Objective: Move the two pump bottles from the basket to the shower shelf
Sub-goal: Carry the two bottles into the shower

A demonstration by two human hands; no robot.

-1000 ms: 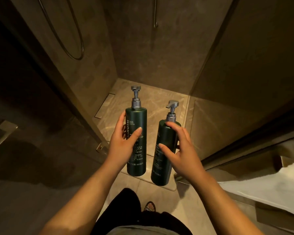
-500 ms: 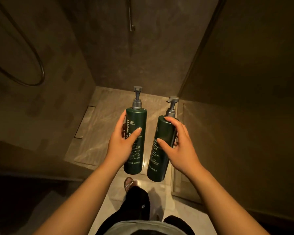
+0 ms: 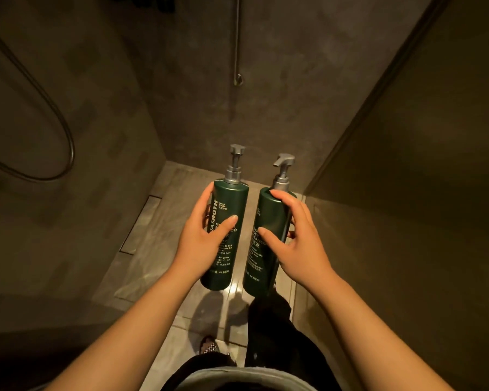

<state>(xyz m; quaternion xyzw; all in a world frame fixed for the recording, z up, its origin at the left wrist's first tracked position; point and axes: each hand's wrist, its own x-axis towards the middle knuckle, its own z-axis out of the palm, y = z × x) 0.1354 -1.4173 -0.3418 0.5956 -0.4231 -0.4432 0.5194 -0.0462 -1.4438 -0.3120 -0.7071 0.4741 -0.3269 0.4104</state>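
Two dark green pump bottles with grey pump heads are held upright side by side over the shower floor. My left hand (image 3: 201,241) grips the left pump bottle (image 3: 228,201) around its middle, thumb across the white label text. My right hand (image 3: 299,244) grips the right pump bottle (image 3: 266,213), fingers over its shoulder and thumb on the label. The bottles are slightly apart and do not touch. No basket and no shelf are in view.
Stone shower walls stand left and ahead; a glass panel (image 3: 407,193) closes the right side. A shower hose (image 3: 54,131) loops on the left wall, and a metal rail (image 3: 237,52) hangs on the back wall. A floor drain slot (image 3: 141,224) lies lower left. My legs and a patterned shoe (image 3: 209,347) are below.
I have stepped forward into the shower stall; the door frame and white towel have left the view. Both hands keep the same grip on the bottles, carried slightly higher.
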